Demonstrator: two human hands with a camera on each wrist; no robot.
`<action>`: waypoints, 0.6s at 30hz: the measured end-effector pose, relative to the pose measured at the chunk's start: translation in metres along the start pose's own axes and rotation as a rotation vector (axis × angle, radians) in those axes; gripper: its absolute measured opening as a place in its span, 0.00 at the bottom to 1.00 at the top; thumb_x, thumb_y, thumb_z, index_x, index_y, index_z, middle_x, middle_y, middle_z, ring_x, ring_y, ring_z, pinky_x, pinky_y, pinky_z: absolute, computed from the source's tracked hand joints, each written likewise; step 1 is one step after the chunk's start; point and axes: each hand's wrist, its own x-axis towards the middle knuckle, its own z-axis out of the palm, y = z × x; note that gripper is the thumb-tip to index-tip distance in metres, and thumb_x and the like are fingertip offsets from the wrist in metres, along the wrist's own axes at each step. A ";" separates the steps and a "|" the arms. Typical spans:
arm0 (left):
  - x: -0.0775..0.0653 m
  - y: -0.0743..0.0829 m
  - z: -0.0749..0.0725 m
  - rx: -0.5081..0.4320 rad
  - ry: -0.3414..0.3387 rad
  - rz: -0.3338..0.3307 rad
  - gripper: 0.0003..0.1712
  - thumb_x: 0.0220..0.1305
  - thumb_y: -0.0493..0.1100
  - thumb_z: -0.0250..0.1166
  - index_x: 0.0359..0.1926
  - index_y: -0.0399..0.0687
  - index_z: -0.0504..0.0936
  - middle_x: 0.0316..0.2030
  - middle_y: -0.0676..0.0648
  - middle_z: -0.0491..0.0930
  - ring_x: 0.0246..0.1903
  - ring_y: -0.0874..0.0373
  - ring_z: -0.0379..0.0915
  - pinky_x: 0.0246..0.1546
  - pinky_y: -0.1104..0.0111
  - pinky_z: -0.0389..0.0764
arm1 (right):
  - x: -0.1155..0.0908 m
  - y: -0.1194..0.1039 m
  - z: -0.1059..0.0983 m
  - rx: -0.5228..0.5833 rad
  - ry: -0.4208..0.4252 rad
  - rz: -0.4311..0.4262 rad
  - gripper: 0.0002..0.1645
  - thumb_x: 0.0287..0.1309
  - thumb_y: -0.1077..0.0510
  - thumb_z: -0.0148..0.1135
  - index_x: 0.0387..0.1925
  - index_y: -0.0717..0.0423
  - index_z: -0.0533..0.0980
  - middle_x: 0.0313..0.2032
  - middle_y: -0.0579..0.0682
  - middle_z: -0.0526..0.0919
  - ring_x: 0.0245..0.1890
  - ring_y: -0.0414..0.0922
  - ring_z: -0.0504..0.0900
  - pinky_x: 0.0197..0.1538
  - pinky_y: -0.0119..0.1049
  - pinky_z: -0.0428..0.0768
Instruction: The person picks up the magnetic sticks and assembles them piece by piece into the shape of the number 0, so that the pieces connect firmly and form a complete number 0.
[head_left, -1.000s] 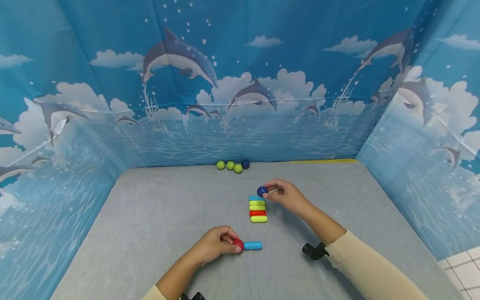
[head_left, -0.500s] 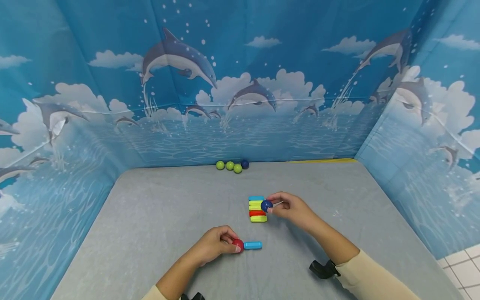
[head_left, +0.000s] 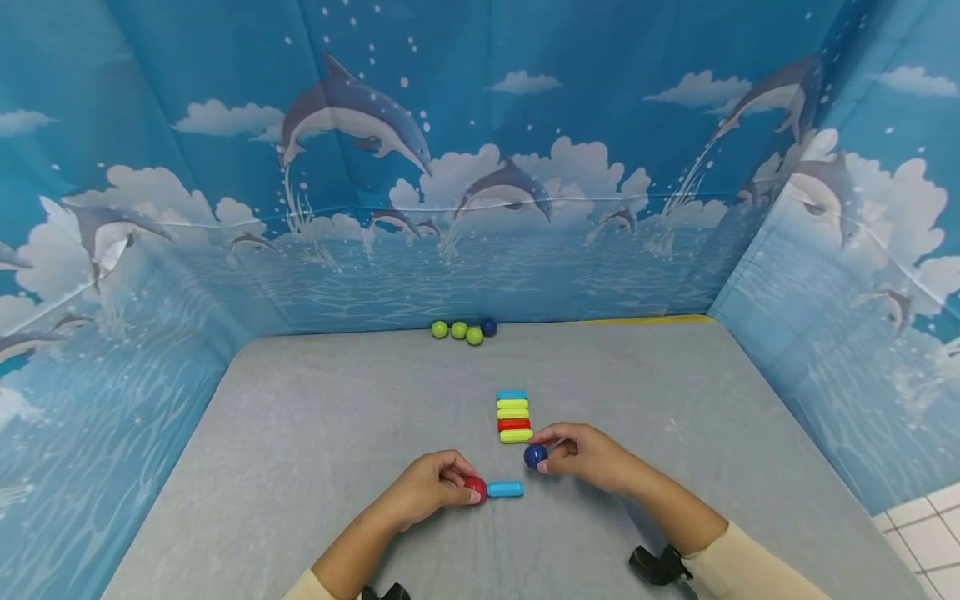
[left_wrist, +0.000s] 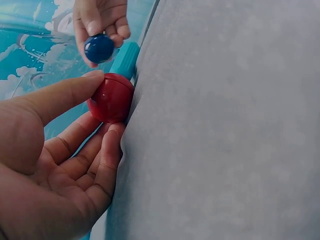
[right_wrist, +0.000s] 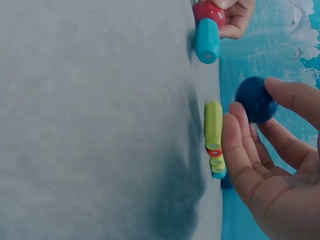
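The left hand (head_left: 429,492) pinches the red ball (left_wrist: 111,100), which meets one end of the blue stick (head_left: 506,489) on the surface (head_left: 337,408). The right hand (head_left: 591,458) pinches the blue ball (head_left: 536,456), raised near the stick's other end. Hazards: an off-centre push could swing the stick sideways; a slack fingertip grip could let the blue ball drop and roll; low travel could knock the row of sticks (head_left: 513,413).

The red ball (head_left: 475,489), the light blue rod (head_left: 507,489) and the held dark blue ball (head_left: 535,456) are each one plain colour, while the row of rods (head_left: 513,414) runs, far to near, light blue, yellow-green twice, red, yellow-green. The worktop (head_left: 337,400) is grey, the sleeves (head_left: 746,568) cream, three far balls (head_left: 459,331) lime green. The blue curtain (head_left: 450,42) carries grey-and-white dolphins (head_left: 352,108), white clouds (head_left: 573,171) and pale ripples (head_left: 510,275).
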 end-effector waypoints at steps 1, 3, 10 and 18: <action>0.000 0.000 0.000 -0.001 0.000 -0.002 0.15 0.54 0.43 0.79 0.41 0.48 0.85 0.33 0.49 0.81 0.36 0.56 0.75 0.34 0.69 0.75 | 0.000 0.001 0.001 0.002 -0.009 0.002 0.21 0.62 0.55 0.69 0.56 0.54 0.80 0.43 0.51 0.87 0.40 0.45 0.82 0.42 0.37 0.80; 0.000 0.000 0.000 -0.003 0.000 -0.003 0.15 0.54 0.43 0.79 0.41 0.48 0.85 0.33 0.49 0.81 0.36 0.55 0.75 0.34 0.69 0.75 | 0.000 0.002 0.004 0.006 -0.023 0.009 0.20 0.61 0.56 0.69 0.55 0.54 0.80 0.41 0.52 0.86 0.38 0.45 0.81 0.40 0.37 0.81; 0.000 0.001 -0.001 -0.007 -0.003 -0.002 0.14 0.54 0.43 0.78 0.41 0.47 0.85 0.33 0.49 0.82 0.36 0.55 0.75 0.34 0.69 0.75 | -0.001 0.002 0.010 -0.041 -0.029 0.037 0.20 0.59 0.56 0.72 0.53 0.52 0.81 0.40 0.50 0.83 0.35 0.45 0.79 0.35 0.36 0.79; 0.000 0.000 0.000 -0.011 -0.003 -0.009 0.14 0.54 0.42 0.78 0.41 0.47 0.85 0.33 0.49 0.81 0.36 0.56 0.75 0.34 0.69 0.75 | -0.003 0.003 0.016 -0.087 -0.055 0.033 0.18 0.58 0.55 0.73 0.51 0.52 0.82 0.39 0.48 0.82 0.34 0.43 0.78 0.36 0.34 0.78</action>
